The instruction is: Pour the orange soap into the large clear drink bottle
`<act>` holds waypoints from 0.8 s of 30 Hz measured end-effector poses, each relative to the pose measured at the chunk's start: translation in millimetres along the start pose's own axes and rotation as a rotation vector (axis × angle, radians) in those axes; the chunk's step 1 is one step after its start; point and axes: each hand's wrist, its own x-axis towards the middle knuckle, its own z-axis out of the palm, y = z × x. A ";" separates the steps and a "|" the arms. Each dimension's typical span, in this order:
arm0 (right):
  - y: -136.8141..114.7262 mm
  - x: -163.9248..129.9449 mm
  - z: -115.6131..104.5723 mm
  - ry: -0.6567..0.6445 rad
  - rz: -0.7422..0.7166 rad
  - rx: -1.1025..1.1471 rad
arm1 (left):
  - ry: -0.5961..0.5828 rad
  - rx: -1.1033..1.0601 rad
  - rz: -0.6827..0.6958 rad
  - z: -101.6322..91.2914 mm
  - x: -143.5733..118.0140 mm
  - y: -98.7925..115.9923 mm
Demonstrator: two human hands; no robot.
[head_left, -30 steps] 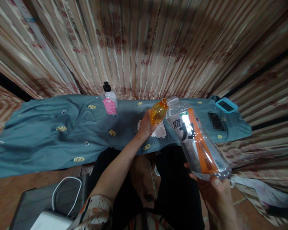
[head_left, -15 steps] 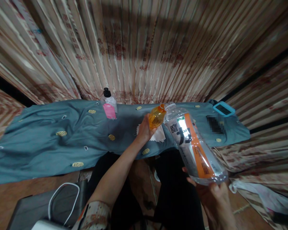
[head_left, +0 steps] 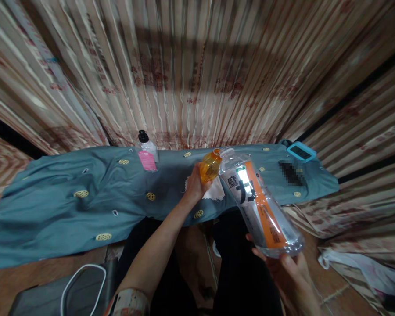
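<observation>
Since a second ago our view has drifted a little, so the cloth and bottles sit lower and further left in frame, while both hands keep the same grip and the two bottle mouths stay pressed close together

We hold the large clear bottle (head_left: 260,202) by its base in our right hand (head_left: 288,274), fingers curled under the bottom, near us on the right. It is tilted, base low and near, neck pointing up and away to the left; an orange and white label with dark characters runs along its side

Our left hand (head_left: 193,186) is closed around the small orange bottle (head_left: 210,166), held over the far middle of the cloth. Its mouth meets the mouth of the large clear bottle; we cannot tell whether the rims actually touch

Below them a teal cloth (head_left: 69,206) with small yellow oval motifs lies spread across the scene from left to right. On its far edge stands a pump bottle (head_left: 147,153) with a black top and pink label, well left of our hands. At the far right end rests a light blue device (head_left: 301,152). A white cable (head_left: 82,285) loops on a grey surface near left
</observation>
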 end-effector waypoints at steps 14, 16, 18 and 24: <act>-2.5 -0.2 8.9 0.068 0.007 0.033 | 0.008 0.006 0.020 1.0 -0.2 -2.0; -2.2 0.1 8.7 0.070 0.009 0.027 | 0.011 0.007 0.027 1.8 -0.1 -4.1; -2.0 0.2 8.0 0.071 0.009 0.020 | 0.011 0.015 0.036 2.4 0.0 -5.5; -3.0 0.3 7.3 0.070 -0.011 0.001 | 0.016 0.024 0.061 3.1 1.2 -7.9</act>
